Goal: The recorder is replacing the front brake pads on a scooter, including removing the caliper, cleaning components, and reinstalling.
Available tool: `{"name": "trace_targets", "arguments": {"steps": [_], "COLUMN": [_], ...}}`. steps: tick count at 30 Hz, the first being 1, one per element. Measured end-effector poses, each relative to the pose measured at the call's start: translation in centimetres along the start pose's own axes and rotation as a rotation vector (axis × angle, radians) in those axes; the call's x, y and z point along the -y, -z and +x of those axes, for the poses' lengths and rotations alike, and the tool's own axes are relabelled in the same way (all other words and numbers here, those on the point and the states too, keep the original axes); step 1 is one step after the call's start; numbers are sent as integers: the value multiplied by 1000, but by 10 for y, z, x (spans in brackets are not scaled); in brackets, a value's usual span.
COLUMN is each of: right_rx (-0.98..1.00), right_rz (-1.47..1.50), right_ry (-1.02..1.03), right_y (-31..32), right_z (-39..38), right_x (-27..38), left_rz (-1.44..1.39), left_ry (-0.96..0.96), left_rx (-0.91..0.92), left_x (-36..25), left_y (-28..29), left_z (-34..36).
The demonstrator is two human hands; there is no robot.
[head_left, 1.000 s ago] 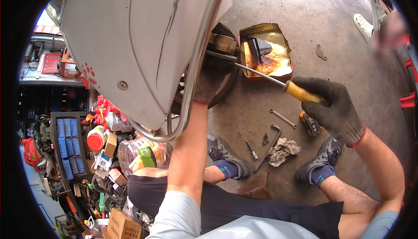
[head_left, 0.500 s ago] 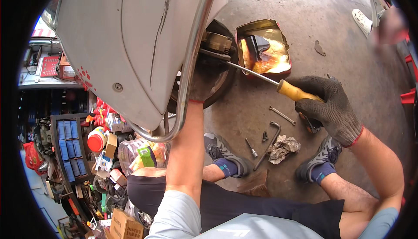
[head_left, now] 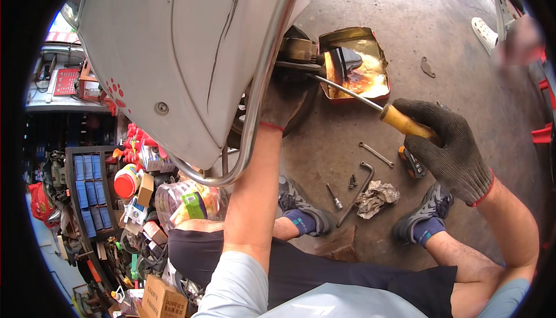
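Note:
My right hand (head_left: 449, 144), in a dark knit glove with a red cuff, grips the yellow handle of a screwdriver (head_left: 408, 124). Its long metal shaft slants up and left, and the tip enters a brake caliper (head_left: 300, 50) beside the scooter's front wheel (head_left: 302, 109). Behind the chrome guard bar (head_left: 255, 109), my gloved left hand (head_left: 282, 105) holds the caliper from below; shadow and the metal hide most of its fingers. The scooter's scratched light-grey body panel (head_left: 179, 46) fills the upper left.
Beyond the wheel a metal tin (head_left: 383, 66) holds dark liquid. On the concrete lie a spanner (head_left: 376, 154), a bent wrench (head_left: 356, 193), a small socket driver (head_left: 335, 197), crumpled paper (head_left: 377, 198) and an orange-black tool (head_left: 412, 161). Boxes and parts bins (head_left: 90, 187) crowd the left.
The caliper and screwdriver have shifted slightly right, with both hands following. More of the orange-black tool shows beneath my right hand. The scooter body also sits a little further right in view.

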State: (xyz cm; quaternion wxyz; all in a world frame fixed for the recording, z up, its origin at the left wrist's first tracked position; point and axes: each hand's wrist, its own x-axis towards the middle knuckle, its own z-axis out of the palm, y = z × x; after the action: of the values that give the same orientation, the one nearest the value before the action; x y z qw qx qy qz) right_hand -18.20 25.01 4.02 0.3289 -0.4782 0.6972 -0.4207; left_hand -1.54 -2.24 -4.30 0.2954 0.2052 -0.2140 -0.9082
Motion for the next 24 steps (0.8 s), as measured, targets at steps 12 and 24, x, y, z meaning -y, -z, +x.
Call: {"name": "trace_targets", "arguments": {"steps": [12,24], "right_rx": [-63,-56], "right_rz": [-58,-41], "right_ry": [90,38], "right_y": [-9,-8], "right_z": [6,7], "right_x": [0,5], "left_rz": [168,238], "left_ry": [-111,-164], "left_rx": [-166,-218], "left_x": [4,16], "left_y": [5,-13], "left_z": [9,9]}}
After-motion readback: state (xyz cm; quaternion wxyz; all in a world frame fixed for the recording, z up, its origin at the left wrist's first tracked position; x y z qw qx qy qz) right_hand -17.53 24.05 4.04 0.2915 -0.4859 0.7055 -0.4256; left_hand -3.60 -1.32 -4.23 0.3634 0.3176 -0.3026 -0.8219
